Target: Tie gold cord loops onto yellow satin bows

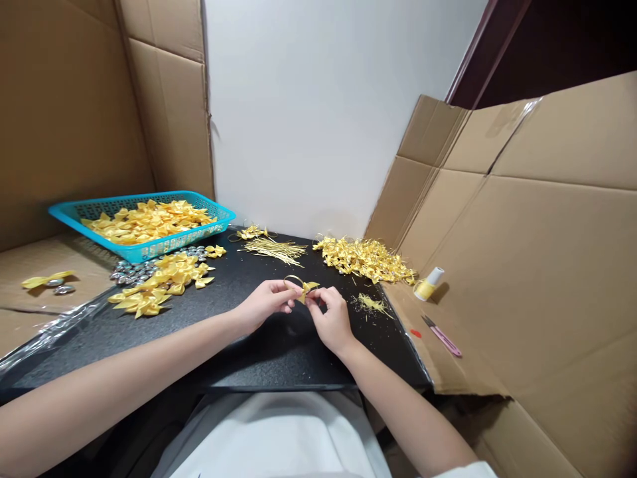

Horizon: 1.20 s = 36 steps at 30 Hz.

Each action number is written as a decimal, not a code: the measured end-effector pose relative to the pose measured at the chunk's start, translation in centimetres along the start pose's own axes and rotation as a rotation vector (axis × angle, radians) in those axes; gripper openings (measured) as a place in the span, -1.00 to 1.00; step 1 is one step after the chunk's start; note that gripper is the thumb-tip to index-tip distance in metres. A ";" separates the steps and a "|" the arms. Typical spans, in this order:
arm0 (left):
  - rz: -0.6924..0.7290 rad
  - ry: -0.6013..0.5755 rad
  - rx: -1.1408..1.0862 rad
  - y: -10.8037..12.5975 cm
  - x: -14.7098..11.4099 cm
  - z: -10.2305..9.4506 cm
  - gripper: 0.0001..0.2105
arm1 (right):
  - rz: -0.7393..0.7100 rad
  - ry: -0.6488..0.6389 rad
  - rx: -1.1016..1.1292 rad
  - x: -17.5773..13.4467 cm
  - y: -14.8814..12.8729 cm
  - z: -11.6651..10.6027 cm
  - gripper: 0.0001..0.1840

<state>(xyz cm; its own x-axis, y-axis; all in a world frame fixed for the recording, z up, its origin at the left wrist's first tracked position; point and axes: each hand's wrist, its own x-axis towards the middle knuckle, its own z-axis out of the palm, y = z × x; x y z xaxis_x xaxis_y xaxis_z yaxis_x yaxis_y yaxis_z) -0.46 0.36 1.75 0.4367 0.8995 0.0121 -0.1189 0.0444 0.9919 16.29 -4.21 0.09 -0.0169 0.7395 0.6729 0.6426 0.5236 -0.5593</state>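
Clothing (283, 438), white, is seen on the near side of a yellow bow (307, 289), which is held just above a black table (279, 355). The bow's left side is pinched between thumb and fingertips of the left hand (266, 302), and a thin loop is seen rising there. The fingers of the right hand (332, 320) are curled in at the bow's right side; whether anything is gripped by them cannot be told.

Right of the bow, pink-handled snips (442, 336) are laid on cardboard, clippings (371, 304) are scattered on the table, and a spool (428, 285) of yellow thread is set farther off. Left of the bow, loose bows (174, 275) are heaped beside silver beads (132, 271).

Beyond the bow, gold strands (276, 249) are spread, with a pile of small bows (365, 259) to their right. Far left of the bow, more yellow ribbon pieces (149, 222) are held in a blue basket (134, 253). Farthest beyond it, a white wall (318, 113) is seen.
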 end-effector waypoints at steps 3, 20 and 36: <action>0.012 0.002 0.022 0.0 0.1 0.0 -0.75 | -0.010 -0.012 0.000 -0.1 0.1 0.0 -0.86; 0.369 0.115 0.465 -0.2 -0.4 -0.2 -0.75 | -0.279 0.210 -0.193 -0.4 -0.7 -0.2 -0.90; 0.352 0.087 0.574 0.1 -0.6 0.1 -0.77 | -0.109 0.113 -0.074 -0.1 -0.9 -0.1 -0.85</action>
<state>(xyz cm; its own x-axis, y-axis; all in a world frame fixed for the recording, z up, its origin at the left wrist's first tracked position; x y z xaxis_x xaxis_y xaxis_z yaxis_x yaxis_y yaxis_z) -0.60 -0.19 1.81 0.3829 0.8507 0.3601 0.2620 -0.4738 0.8408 15.80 -4.79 0.51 -0.0065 0.6258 0.7800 0.6965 0.5626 -0.4455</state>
